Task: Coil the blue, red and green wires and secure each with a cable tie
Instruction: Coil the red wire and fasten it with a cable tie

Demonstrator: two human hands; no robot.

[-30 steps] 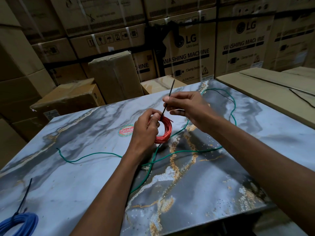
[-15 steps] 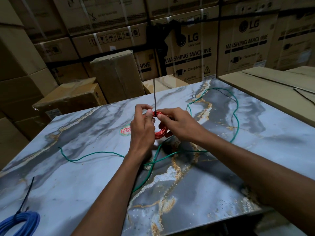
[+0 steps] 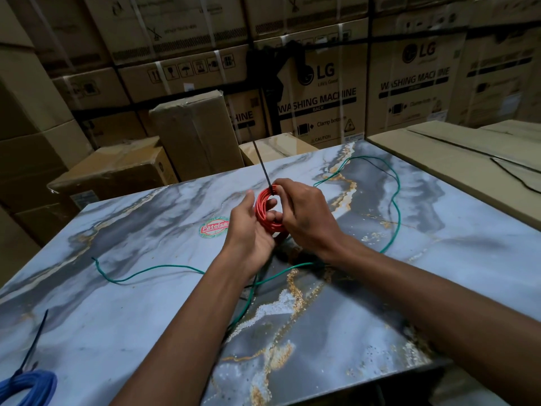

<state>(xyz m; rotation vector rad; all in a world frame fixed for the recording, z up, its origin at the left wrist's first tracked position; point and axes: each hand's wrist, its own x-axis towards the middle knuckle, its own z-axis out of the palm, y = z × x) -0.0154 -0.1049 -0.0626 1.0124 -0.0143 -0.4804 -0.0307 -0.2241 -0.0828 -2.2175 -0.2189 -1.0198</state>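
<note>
Pinching red coil (image 3: 265,210) mid-table: right hand (image 3: 304,213) at cable tie (image 3: 260,159); left hand (image 3: 248,230) cradling, fingers relaxed.

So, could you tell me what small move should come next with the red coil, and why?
Probably pull the cable tie tail tight: it stands up from the red coil, where the right hand pinches it and the left hand supports it.
</note>
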